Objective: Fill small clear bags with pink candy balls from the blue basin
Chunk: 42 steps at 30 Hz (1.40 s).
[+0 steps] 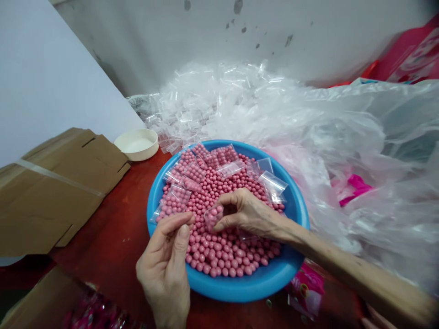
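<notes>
A round blue basin [240, 292] is filled with small pink balls [219, 258]. Over its middle, the thumb and fingers of my right hand [240, 212] grip a small clear plastic bag [213, 218] with pink balls in it. At the basin's near left edge my left hand [168, 265] is loosely curved, thumb and forefinger slightly apart, with nothing visible between them. Filled small bags [222, 156] lie on the balls along the far and left side. Flat clear bags [273, 183] rest at the right side.
On the red table [116, 219], a shallow white bowl [137, 148] stands beyond flattened cardboard [61, 187]. Many clear bags [192, 103] are heaped against the wall, with large plastic sheeting [343, 123] at right. A pink packet [306, 288] lies by the basin's near right side.
</notes>
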Tool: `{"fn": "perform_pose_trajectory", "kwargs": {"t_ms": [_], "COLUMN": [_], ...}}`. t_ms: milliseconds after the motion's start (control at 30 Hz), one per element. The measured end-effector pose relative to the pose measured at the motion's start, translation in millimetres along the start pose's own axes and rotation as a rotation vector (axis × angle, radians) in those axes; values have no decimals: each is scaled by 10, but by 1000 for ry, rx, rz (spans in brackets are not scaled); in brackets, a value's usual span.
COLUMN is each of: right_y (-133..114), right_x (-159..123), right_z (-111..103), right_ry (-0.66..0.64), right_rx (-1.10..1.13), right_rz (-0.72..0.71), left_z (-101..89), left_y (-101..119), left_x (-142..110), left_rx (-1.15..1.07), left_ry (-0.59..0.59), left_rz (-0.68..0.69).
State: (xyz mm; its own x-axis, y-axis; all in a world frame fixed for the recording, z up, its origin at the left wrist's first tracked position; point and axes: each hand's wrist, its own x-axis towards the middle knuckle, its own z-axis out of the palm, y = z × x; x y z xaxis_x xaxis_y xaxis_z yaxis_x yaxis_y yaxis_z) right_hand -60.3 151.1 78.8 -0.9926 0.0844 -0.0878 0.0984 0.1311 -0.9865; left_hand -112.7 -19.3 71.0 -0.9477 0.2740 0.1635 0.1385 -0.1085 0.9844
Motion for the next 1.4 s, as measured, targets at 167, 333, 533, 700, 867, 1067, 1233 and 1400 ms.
{"fn": "perform_pose_trajectory", "kwargs": {"t_ms": [167,333,533,700,867,1067,1233,1400], "right_y": [-4,-41,-98,-122,-40,4,-136,-190], "right_x": [4,-21,-50,-102,-297,-316,-260,-249], "right_z": [25,50,148,163,136,78,18,56], "right_ry": [31,20,152,82,-66,-49,-1,315], "right_rx": [-171,-194,-315,-453,-690,-673,-651,-474], "right_rz": [-8,-79,-197,-111,-104,-37,67,-170], "left_z": [-13,8,8,-18,-2,37,34,13], "left_y": [14,37,12,3,19,73,66,21], "left_x": [16,81,118,107,90,110,126,107], "left_rx": [53,182,209,269,395,455,453,400], "left_ry": [-40,-234,-370,-355,-381,-511,-565,-500], "left_rz": [-13,-41,-95,-23,67,205,121,-45]}}
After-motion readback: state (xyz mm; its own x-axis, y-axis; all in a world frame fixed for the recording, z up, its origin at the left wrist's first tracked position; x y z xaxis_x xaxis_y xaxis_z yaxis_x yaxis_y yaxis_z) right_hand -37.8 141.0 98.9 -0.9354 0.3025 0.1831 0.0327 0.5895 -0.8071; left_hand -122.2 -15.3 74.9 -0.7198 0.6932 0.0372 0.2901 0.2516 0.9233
